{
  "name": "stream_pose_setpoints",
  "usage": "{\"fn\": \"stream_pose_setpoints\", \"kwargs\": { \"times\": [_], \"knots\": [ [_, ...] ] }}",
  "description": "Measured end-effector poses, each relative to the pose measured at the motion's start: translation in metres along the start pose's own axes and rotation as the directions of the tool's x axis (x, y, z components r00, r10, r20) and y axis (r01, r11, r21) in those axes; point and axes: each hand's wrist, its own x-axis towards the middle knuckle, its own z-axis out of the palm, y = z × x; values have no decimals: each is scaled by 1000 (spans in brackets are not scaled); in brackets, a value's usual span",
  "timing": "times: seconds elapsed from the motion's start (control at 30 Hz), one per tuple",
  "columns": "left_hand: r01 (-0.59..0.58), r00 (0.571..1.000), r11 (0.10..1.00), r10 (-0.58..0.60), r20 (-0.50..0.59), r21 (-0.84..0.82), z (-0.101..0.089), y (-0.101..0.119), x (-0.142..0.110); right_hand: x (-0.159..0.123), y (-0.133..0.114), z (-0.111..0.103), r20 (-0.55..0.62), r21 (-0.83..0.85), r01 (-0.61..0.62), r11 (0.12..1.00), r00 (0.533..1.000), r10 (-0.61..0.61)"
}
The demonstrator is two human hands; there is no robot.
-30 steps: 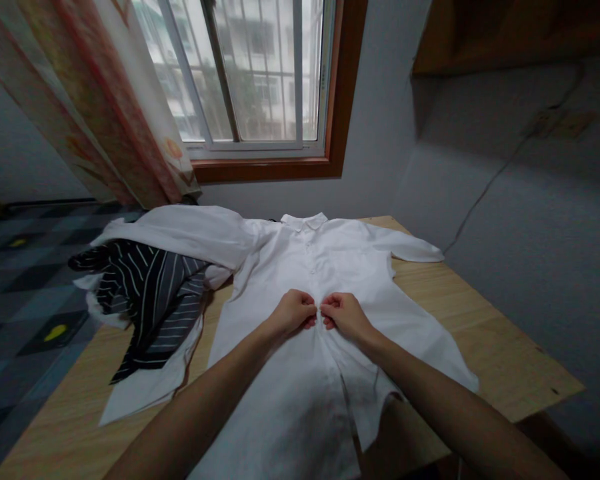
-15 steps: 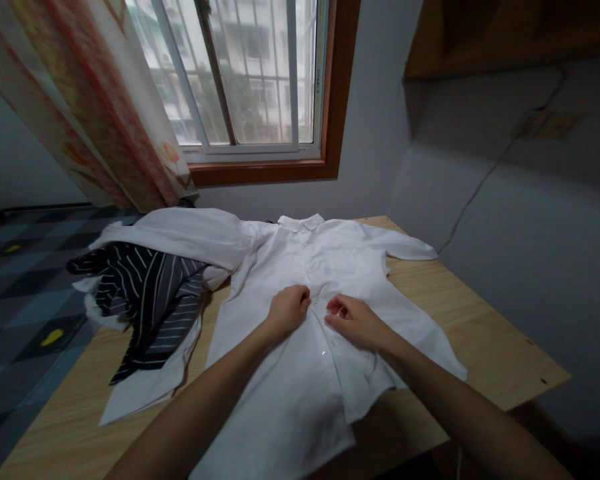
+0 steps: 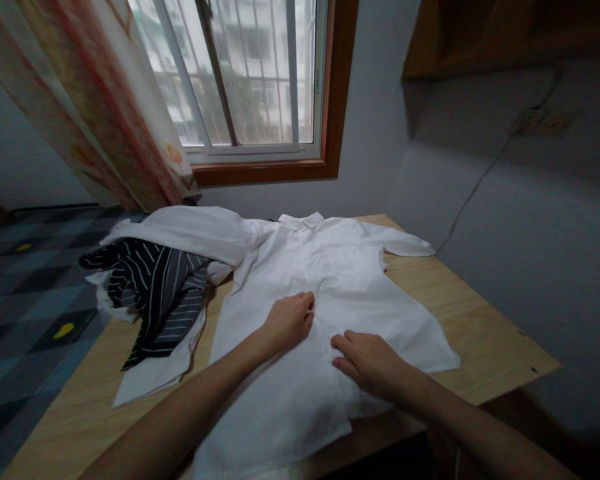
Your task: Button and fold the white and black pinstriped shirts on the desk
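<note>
Desk room: bare wood all along the right of the desk, broadening toward the near right corner; on the left, just a slim strip between shirt and striped cloth.
Shirt spot: here lies the white shirt, mid-desk, front up, its hem close to the near edge.
Sleeves: one stretches right, its cuff at the desk's edge near the cable; the other crosses over the striped cloth.
Writing: small marks on the window frame, too tiny to read.
Shirt direction: collar toward the window, hem toward the person, the long axis running straight away down the placket.
Hands: apart! The left hand is curled tight, pinching the placket; the right hand, lower down and just beside it, has thumb and fingers parted. Whether it touches cloth, one cannot tell.
</note>
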Motion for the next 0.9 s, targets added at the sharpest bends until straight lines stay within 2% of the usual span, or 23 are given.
{"fn": "stream_pose_setpoints", "kwargs": {
  "times": [0.1,0.2,0.3,0.43,0.57,0.67,0.8,0.9],
  "knots": [
    [-106,974,987,128,186,-123,0,12,-22,6,0,-1,-10,-20,-71,997,997,71],
    [-63,948,977,123,294,-205,2,19,-33,11,-5,1,-42,-74,-129,989,991,126],
    [24,962,979,33,272,-202,7,23,-34,13,-12,2,-142,-147,-168,975,979,148],
    [21,968,967,43,247,-253,14,26,-30,12,-18,-1,-219,-227,-189,955,966,139],
    [39,965,965,31,262,-258,17,27,-29,11,-17,-5,-173,-305,-187,934,975,138],
    [-18,962,977,74,264,-212,15,30,-29,11,-15,-4,-122,-340,-196,920,979,164],
    [-101,952,988,130,276,-116,13,36,-29,11,-8,-10,-85,-289,-223,931,975,208],
    [-127,943,985,158,295,-121,11,38,-26,11,5,-23,-33,-85,-214,973,977,212]
  ]
}}
